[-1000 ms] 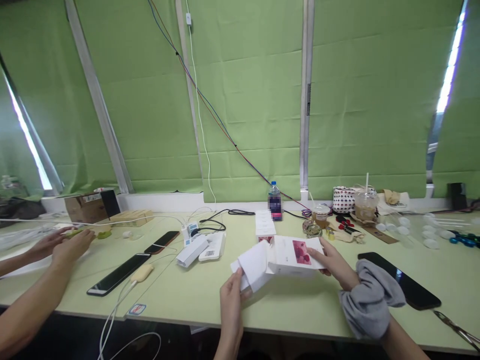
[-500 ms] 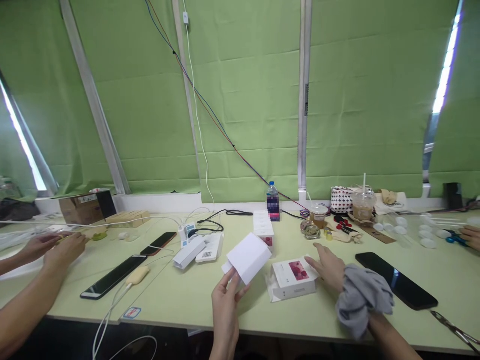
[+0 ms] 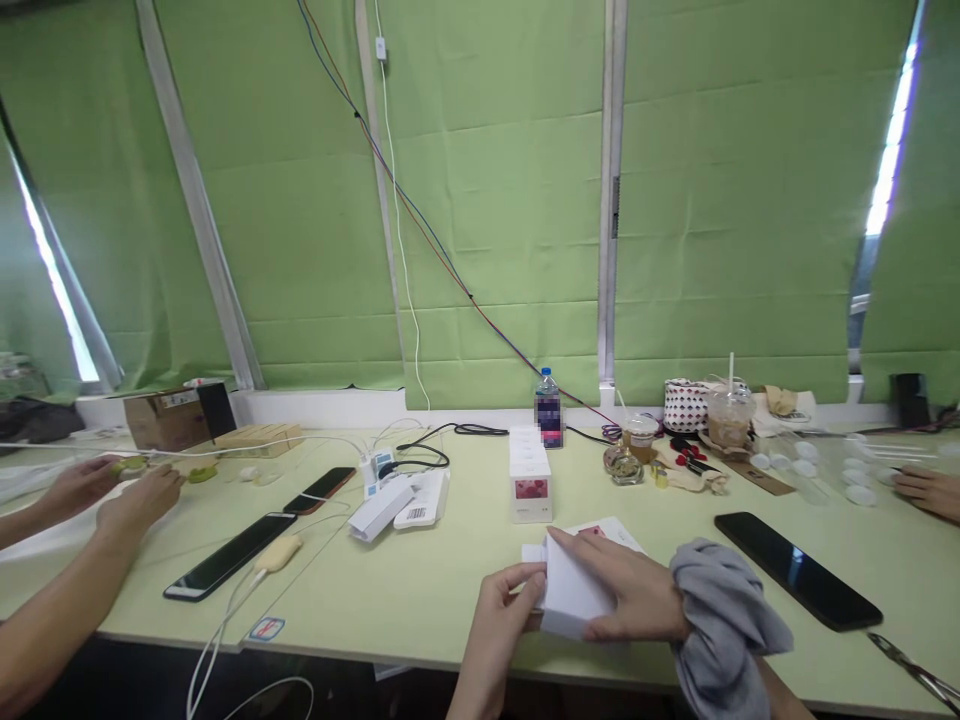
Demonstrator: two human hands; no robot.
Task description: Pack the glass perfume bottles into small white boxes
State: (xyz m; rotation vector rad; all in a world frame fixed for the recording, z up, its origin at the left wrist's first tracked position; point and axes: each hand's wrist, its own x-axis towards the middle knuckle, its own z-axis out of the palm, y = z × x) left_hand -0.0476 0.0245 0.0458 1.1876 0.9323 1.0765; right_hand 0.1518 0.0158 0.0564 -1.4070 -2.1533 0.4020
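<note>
A plain white folded-card box [image 3: 576, 592] is between my hands near the table's front edge, tilted. My left hand [image 3: 504, 612] pinches its left side, thumb and fingers at a small flap. My right hand [image 3: 637, 592] is closed over the box from the right, fingers along the top and thumb low at the front. Behind them lies a white printed box [image 3: 619, 532] with a red picture, mostly hidden by the right hand. A row of similar white boxes [image 3: 532, 508] stands farther back.
To the left are a white carton [image 3: 381, 508], a power strip [image 3: 370, 476] and phones [image 3: 225, 556] with cables. A phone [image 3: 796, 570] and metal scissors [image 3: 911, 670] lie right. Drinks [image 3: 729, 418] stand at the back. Other people's hands [image 3: 139, 505] work at the far left and right.
The white box has moved right and down in my left hand. My right hand has left the printed box and closed on the white box. The far-right person's hand no longer holds the blue-handled scissors.
</note>
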